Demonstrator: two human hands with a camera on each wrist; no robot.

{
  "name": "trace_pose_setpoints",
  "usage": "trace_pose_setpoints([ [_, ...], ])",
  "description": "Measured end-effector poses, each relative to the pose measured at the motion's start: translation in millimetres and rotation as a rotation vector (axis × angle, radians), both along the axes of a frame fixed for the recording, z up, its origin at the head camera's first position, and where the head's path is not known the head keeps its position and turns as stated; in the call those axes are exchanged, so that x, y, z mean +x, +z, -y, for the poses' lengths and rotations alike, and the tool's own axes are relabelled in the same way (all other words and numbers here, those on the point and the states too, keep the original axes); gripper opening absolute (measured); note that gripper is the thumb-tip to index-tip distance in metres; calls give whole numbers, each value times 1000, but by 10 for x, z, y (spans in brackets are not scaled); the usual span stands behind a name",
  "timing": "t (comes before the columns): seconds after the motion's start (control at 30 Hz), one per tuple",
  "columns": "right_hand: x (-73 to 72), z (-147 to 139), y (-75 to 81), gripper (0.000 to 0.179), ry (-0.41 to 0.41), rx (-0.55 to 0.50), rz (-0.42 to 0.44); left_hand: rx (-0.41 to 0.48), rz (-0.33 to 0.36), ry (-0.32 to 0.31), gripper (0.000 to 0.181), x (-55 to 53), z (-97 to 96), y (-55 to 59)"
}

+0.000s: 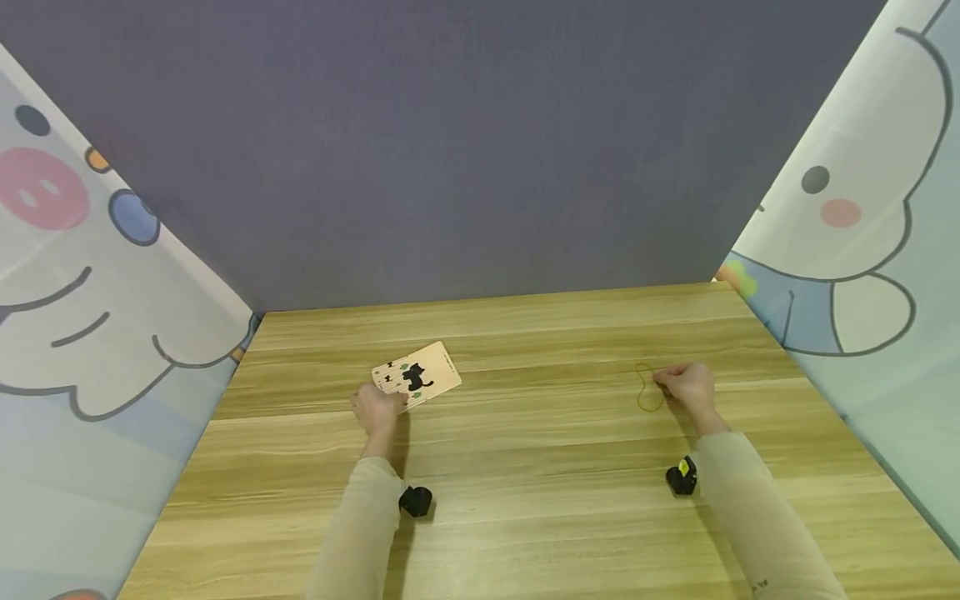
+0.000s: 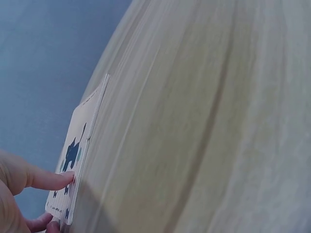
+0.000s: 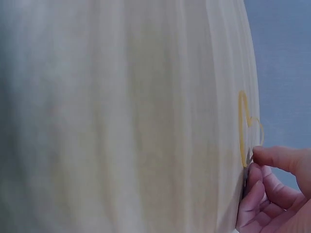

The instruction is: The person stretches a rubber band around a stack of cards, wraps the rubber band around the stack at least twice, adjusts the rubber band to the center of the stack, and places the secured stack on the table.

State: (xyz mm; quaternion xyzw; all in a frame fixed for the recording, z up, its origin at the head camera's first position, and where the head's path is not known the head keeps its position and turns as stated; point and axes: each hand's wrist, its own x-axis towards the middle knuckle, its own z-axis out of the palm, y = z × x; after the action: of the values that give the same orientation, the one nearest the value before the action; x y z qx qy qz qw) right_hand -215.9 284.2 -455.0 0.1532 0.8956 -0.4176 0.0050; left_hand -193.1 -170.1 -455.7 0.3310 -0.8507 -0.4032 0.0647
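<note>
In the head view my left hand (image 1: 377,408) grips the near left corner of a thin cream card stack (image 1: 446,375) printed with a black cat. The left wrist view shows the thumb (image 2: 51,179) on the printed face and other fingertips at the lower edge of the stack (image 2: 80,114), whose side shows thin layers. Far to the right, my right hand (image 1: 690,385) pinches a thin yellow rubber band (image 1: 640,387) between thumb and forefinger. Its loop (image 3: 240,116) bends into a pinched-in shape beyond the fingertips, while the other fingers curl close to the tabletop.
Both hands are over a wood-grain table (image 1: 525,467). A dark grey panel (image 1: 480,167) rises behind its far edge, and cartoon-print curtains (image 1: 847,250) hang on either side. Small black devices (image 1: 416,501) sit at both wrists.
</note>
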Motion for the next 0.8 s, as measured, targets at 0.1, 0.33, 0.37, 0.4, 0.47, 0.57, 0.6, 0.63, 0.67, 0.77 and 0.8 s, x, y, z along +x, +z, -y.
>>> trace_pose_setpoints([
  [0.1, 1, 0, -10, 30, -11, -4, -24, -7, -9, 2, 44, -5, -12, 10],
  [0.33, 39, 32, 34, 35, -12, -3, -39, -23, -6, -28, 59, -6, -18, 13],
  [0.37, 48, 44, 54, 36, -9, -16, -34, -18, -7, -29, 61, -7, -17, 11],
  [0.4, 56, 58, 75, 37, -5, -30, -34, -16, -6, -32, 64, -9, -16, 10],
  [0.47, 71, 92, 122, 38, -1, -64, -38, -15, -3, -33, 68, -9, -12, 12],
  [0.57, 93, 156, 195, 38, -8, -115, -45, -8, 4, -26, 70, -7, -7, 12],
  [0.6, 102, 180, 220, 38, -11, -133, -47, -10, 6, -25, 70, -9, -4, 11],
  [0.63, 117, 206, 248, 38, -15, -151, -46, -12, 8, -25, 71, -10, -2, 12],
  [0.67, 130, 230, 271, 38, -17, -168, -46, -12, 11, -25, 71, -11, 2, 9],
  [0.77, 162, 294, 318, 37, -15, -215, -62, -14, 16, -28, 70, -16, 10, 12],
  [0.8, 171, 312, 329, 37, -11, -230, -71, -14, 19, -31, 69, -17, 15, 15],
])
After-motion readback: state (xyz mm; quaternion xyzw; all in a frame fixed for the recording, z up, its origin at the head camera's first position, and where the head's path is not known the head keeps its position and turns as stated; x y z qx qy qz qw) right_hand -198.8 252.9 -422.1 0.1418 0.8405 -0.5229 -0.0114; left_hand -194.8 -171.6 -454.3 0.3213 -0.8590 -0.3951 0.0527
